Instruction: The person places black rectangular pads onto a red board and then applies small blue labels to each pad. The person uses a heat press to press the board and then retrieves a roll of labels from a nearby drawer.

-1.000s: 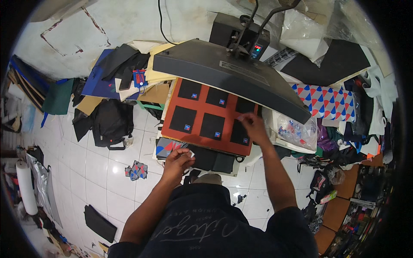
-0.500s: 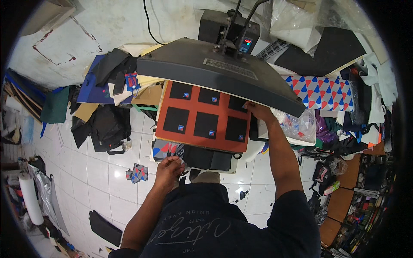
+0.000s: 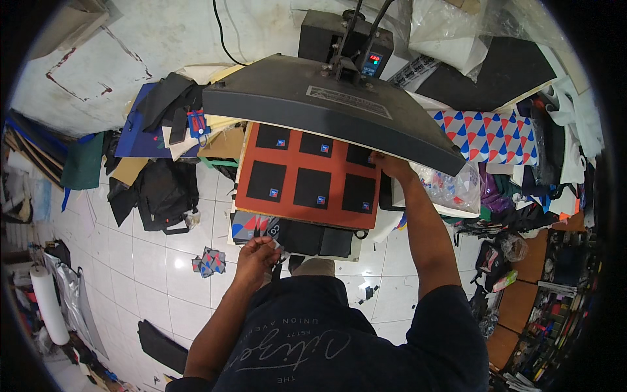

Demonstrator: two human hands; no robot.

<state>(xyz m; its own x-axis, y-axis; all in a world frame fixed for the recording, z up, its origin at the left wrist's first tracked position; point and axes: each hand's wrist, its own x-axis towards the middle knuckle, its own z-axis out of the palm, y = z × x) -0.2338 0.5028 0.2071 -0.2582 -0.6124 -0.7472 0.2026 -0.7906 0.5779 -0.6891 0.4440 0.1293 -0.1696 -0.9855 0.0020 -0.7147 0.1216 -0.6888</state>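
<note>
A heat press stands open, its dark upper plate (image 3: 294,98) raised over an orange-red lower pad (image 3: 291,153). Two rows of black fabric squares (image 3: 266,181) lie on the pad, most showing a small blue-and-red patch (image 3: 273,193) near a lower corner. My right hand (image 3: 392,166) reaches beneath the plate's right edge; its fingertips are pinched together at the far right square (image 3: 360,157), and what they hold, if anything, is hidden. My left hand (image 3: 257,253) is closed in front of the pad, with a small pale piece (image 3: 277,246) poking out between its fingers.
Black folded fabric (image 3: 304,239) and a patterned grey sheet (image 3: 248,225) lie below the pad's front edge. Right of the press sits a white box of plastic bags (image 3: 450,189). A black backpack (image 3: 168,195) and patterned pieces (image 3: 209,262) are on the tiled floor.
Both hands stay in nearly the same places. The whole view has shifted slightly.
</note>
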